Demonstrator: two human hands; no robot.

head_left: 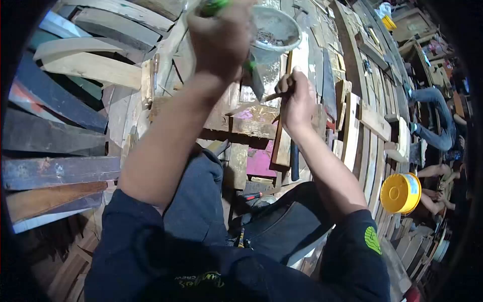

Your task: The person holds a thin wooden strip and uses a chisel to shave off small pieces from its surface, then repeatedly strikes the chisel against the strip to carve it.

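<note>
My left hand (221, 38) is raised and closed in a fist around a tool with a green handle. Its broad metal blade (257, 84) points down and to the right, and my fist hides much of the handle. My right hand (299, 100) grips a thin wooden stick (250, 106) that slants down to the left, over the bench in front of me. The blade's tip overlaps the stick in this view. Below the stick lies a thick wooden block (251, 127) with wood shavings behind it.
A grey bucket (276, 32) with dark bits inside stands beyond my hands. Wooden boards (60, 168) fan out at the left. Planks fill the right, with a yellow bucket (401, 193) beside them. A person in jeans (436, 116) sits at the far right.
</note>
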